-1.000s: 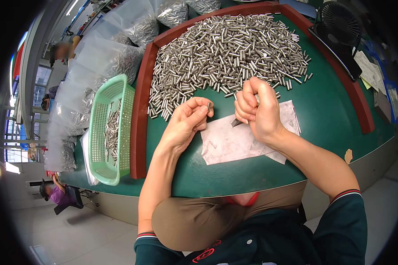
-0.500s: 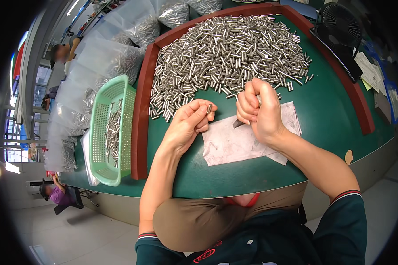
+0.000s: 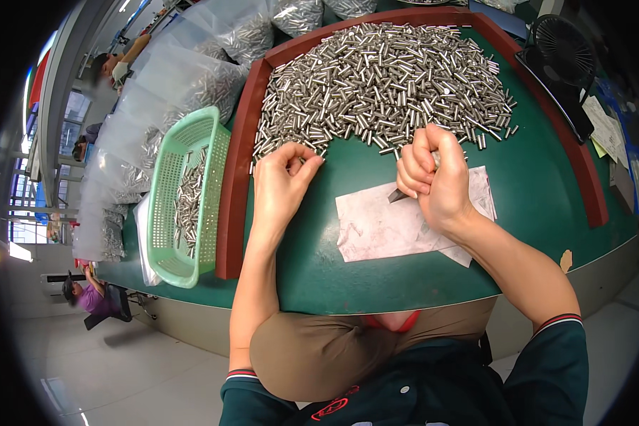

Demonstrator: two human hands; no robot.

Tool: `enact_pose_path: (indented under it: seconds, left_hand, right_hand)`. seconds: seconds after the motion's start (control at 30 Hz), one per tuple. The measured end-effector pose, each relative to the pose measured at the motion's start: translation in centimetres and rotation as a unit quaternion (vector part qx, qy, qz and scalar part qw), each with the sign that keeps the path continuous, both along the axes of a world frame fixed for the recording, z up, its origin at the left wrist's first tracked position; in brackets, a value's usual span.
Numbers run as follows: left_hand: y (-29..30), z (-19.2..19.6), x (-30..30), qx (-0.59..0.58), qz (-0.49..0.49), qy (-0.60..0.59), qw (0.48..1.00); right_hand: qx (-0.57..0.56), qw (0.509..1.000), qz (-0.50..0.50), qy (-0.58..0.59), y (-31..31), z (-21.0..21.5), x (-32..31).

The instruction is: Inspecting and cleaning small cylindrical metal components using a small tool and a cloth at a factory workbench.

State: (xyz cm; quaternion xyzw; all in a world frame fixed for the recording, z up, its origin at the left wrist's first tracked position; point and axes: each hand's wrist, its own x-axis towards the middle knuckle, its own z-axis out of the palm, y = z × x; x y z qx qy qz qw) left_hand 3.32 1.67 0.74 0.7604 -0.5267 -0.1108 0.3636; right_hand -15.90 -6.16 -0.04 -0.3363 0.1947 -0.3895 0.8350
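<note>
Worktop [image 3: 312, 277], near side of cloth: bare strip; anything round straying here could roll off the edge. Cloth [image 3: 376, 224]: creased, looks loose; could ruck or slide if the right forearm [image 3: 511, 255] drags on it.

Right hand [image 3: 440, 170]: over cloth's far edge, curled in a fist round a dark tool [image 3: 397, 196], pointed end toward cloth. Can't tell if it touches. Snag or scratch possible if the wrist drops; slip possible if grip loosens.

Left hand [image 3: 284, 181]: left of cloth, slightly beyond it, thumb and finger narrow, nearly meeting. Can't tell if a pin is pinched. A small smooth piece could squirt out if squeezed off-centre.

Pile [image 3: 383, 78] of pins: beyond cloth, heaped. Could slump toward cloth if the left hand digs at its foot; mixing likely if a handled pin falls back in.

Rail [image 3: 238, 192]: left of cloth. Basket [image 3: 157, 213]: farther left of cloth, pins inside; could tip if an elbow catches its rim.

Bags [image 3: 206, 78]: far left beyond cloth, full; could spill if knocked.
</note>
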Motion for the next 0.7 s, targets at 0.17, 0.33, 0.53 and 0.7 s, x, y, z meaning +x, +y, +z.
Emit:
enact_pose_path:
  seconds: [0.17, 0.33, 0.53, 0.7]
  left_hand:
    - [0.1, 0.6, -1.0, 0.090, -0.025, -0.073, 0.993]
    - [0.2, -0.2, -0.7, 0.014, -0.092, 0.141, 0.986]
    - [0.0, -0.5, -1.4, 0.080, -0.176, 0.582, 0.790]
    - [0.0, -1.1, -1.2, 0.084, -0.170, 0.599, 0.778]
  right_hand:
    - [0.008, 1.000, 0.000, -0.016, -0.1, -0.1, 0.0]
    - [0.013, 1.000, -0.002, -0.023, -0.1, -0.2, 0.1]
    - [0.001, 1.000, 0.006, 0.012, 0.0, 0.0, -0.1]
    - [0.001, 1.000, 0.001, -0.005, 0.0, -0.2, 0.0]
